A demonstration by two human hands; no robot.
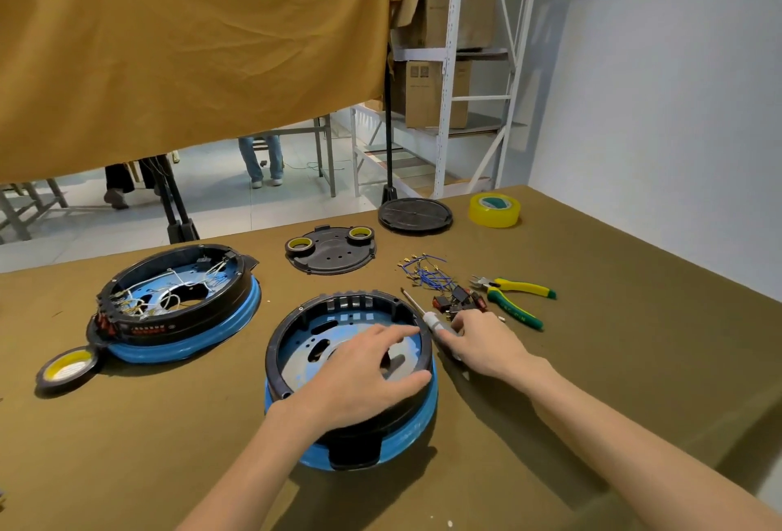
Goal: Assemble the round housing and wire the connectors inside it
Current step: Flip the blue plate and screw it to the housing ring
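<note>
An empty round housing, black ring on a blue base, sits in front of me. My left hand rests across its right rim, thumb outside on the wall and fingers spread inside over the metal floor. My right hand lies just right of the housing, fingers closing around a white-handled screwdriver whose shaft points up-left. Beyond it lie loose blue wires with brass terminals and a small pile of black and red switches.
A second, wired housing stands at left with a tape roll by it. At the back lie a black plate carrying two tape rolls, a black round lid and yellow tape. Green-yellow pliers lie right.
</note>
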